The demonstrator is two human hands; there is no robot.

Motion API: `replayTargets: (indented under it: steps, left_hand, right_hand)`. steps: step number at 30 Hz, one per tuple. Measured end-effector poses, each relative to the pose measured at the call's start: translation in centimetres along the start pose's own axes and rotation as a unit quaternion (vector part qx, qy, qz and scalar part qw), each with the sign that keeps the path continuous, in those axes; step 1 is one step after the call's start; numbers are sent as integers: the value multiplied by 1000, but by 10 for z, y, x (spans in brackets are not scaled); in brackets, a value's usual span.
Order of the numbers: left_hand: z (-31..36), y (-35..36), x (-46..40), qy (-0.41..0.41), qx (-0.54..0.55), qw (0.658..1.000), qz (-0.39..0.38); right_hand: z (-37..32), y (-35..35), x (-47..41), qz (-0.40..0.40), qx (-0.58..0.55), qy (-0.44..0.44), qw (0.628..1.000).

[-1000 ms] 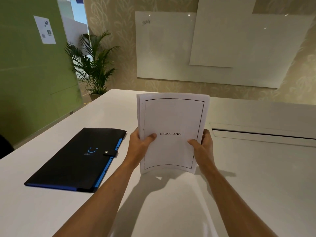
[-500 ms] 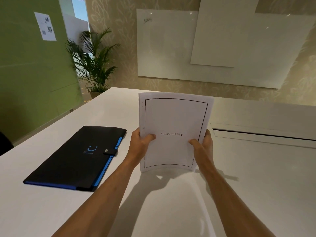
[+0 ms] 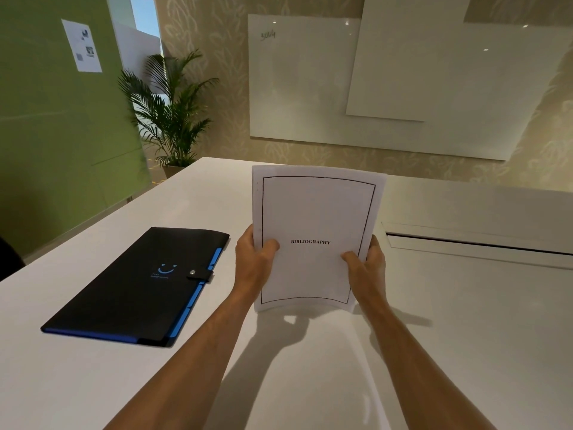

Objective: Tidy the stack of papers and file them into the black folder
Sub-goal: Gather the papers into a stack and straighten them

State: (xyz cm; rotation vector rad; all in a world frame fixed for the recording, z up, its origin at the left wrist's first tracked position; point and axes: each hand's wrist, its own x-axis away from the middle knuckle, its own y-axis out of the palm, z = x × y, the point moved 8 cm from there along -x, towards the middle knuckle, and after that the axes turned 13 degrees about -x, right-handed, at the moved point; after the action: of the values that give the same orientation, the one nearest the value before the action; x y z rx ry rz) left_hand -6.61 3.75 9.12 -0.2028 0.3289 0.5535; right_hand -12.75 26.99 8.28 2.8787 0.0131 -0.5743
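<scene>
I hold a stack of white papers (image 3: 316, 212) upright, its bottom edge resting on the white table (image 3: 465, 336). The front sheet has a black border and the word BIBLIOGRAPHY. My left hand (image 3: 252, 262) grips the stack's left edge, thumb on the front. My right hand (image 3: 367, 268) grips the right edge the same way. The sheets bow slightly and their top edges look nearly even. The black folder (image 3: 133, 290) with blue tabs and a snapped strap lies flat and closed on the table, to the left of my left hand.
A long recessed slot (image 3: 477, 246) runs across the table on the right. A potted palm (image 3: 173, 119) stands beyond the far left corner, beside a green wall. Whiteboards (image 3: 372, 88) hang on the back wall.
The stack has tilted a little to the right and its edges look more even. Both hands keep the same grip. The folder has not moved.
</scene>
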Motion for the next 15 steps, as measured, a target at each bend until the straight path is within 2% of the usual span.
replayTargets:
  steps: [10, 15]
  left_hand:
    - [0, -2, 6, 28, 1, 1000, -4]
    - [-3, -2, 8, 40, -33, 999, 9]
  right_hand:
    - [9, -2, -2, 16, -72, 24, 997]
    - [6, 3, -2, -12, -47, 15, 999]
